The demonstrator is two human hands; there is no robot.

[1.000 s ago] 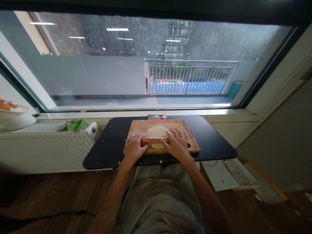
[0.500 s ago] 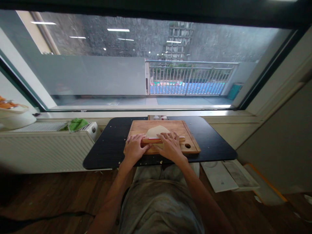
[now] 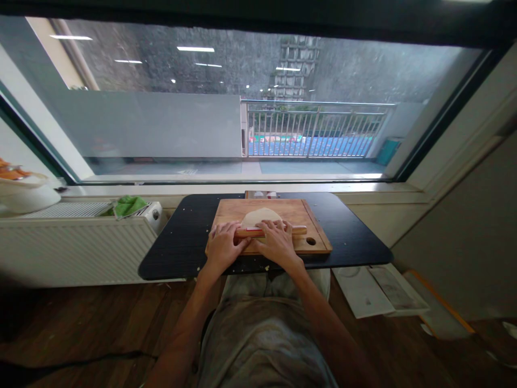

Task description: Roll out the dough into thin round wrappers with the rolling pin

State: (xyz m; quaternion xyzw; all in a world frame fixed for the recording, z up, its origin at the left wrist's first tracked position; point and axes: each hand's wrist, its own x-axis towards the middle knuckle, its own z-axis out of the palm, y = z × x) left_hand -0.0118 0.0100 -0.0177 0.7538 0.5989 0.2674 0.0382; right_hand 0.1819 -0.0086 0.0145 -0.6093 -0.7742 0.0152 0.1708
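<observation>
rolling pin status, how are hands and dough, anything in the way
Left hand and right hand on rolling pin. Flattened dough showing beyond it, on wooden board. Nothing seen blocking.

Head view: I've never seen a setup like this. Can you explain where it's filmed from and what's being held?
There is no machine here, just a person's two bare hands. The picture comes from a camera worn on the head, looking forward and down, with a window ahead. On the black table lies a wooden board, with what looks like flat dough on it. The left hand holds the rolling pin near its left end; the right hand lies over it nearer the middle.
</observation>
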